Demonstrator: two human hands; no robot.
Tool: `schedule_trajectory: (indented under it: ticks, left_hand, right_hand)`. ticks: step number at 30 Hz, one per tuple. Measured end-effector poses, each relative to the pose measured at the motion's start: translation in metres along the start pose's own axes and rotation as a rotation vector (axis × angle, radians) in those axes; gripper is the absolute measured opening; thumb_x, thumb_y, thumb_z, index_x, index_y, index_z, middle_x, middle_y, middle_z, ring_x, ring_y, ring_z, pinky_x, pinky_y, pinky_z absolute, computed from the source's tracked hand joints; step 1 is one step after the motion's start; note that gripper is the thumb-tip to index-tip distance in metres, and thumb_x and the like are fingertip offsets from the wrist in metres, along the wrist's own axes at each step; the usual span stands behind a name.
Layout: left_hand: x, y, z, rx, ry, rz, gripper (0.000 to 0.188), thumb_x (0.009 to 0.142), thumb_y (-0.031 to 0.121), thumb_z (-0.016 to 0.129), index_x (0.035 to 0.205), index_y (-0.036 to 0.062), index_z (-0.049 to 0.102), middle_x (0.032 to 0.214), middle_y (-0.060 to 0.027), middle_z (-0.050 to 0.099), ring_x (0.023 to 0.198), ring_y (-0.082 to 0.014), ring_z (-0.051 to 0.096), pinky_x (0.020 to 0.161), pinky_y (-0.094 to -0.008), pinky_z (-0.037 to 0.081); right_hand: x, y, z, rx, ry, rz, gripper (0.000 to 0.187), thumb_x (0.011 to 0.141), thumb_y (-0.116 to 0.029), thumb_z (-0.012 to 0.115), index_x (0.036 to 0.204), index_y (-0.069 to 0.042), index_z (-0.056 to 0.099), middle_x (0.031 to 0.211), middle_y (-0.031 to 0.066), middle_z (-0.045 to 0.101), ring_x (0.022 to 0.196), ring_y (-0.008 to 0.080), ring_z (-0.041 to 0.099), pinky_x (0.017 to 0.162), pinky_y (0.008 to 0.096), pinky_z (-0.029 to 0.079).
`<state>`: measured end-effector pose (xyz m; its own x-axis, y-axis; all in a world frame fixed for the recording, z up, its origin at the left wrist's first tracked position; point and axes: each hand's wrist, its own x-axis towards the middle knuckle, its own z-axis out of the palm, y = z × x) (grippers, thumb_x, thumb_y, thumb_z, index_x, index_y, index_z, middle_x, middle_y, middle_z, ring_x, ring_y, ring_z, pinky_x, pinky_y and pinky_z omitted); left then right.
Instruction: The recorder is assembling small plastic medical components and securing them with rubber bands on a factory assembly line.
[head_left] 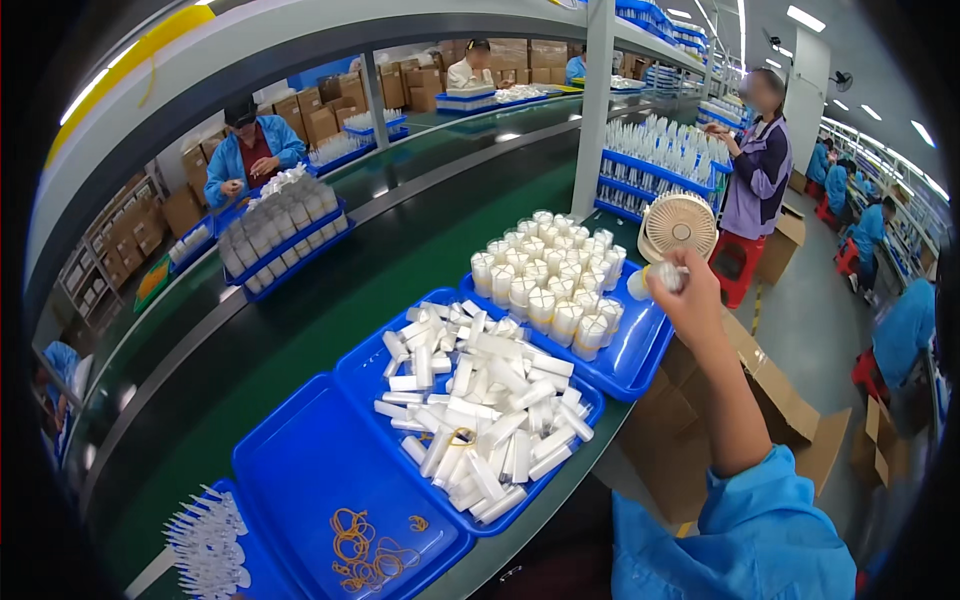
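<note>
My right hand [682, 295] reaches over the right end of a blue tray [640, 350], its fingers closed round a bundle of white tubes [655, 280]. Beside it in that tray stand rows of similar upright bundles [545, 270], with thin yellowish bands round some. Nearer me, a second blue tray [350, 365] holds a loose heap of short white tubes [480, 400], some with clear ends; a yellow rubber band lies on the heap. To its left, a blue tray [290, 450] holds loose yellow rubber bands [360, 550]. My left hand is not seen.
A small beige fan [680, 225] stands just beyond my right hand. White pointed parts [207, 540] fill a tray at lower left. The green conveyor [430, 220] runs behind the trays, under a grey post [595, 110]. Cardboard boxes [750, 385] sit below right; co-workers stand or sit beyond.
</note>
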<state>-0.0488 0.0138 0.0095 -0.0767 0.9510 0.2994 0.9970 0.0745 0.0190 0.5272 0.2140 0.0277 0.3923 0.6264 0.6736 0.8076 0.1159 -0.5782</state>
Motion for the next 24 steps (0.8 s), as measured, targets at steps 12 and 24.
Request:
schedule_trajectory:
  ticks: [12,24]
  left_hand:
    - [0.038,-0.052,0.044,0.148,-0.026,-0.026,0.024,0.085,0.013,0.052,0.105,-0.0006,0.050,0.102,-0.0247,0.052,0.089,-0.0408,0.053,0.077,-0.0432,0.044]
    - [0.035,0.000,-0.019,0.026,0.257,0.012,0.015,0.081,0.005,0.059,0.094,-0.0022,0.055,0.099,-0.0210,0.053,0.087,-0.0361,0.053,0.078,-0.0395,0.044]
  right_hand:
    - [0.014,0.034,0.051,-0.022,-0.538,0.072,0.030,0.080,-0.026,0.064,0.095,-0.001,0.058,0.091,0.0179,0.061,0.082,0.0311,0.059,0.075,0.0361,0.046]
    - [-0.031,-0.123,0.097,-0.179,-1.000,-0.902,0.032,0.070,-0.019,0.068,0.099,-0.009,0.062,0.102,0.0057,0.059,0.100,0.0231,0.052,0.087,0.0372,0.038]
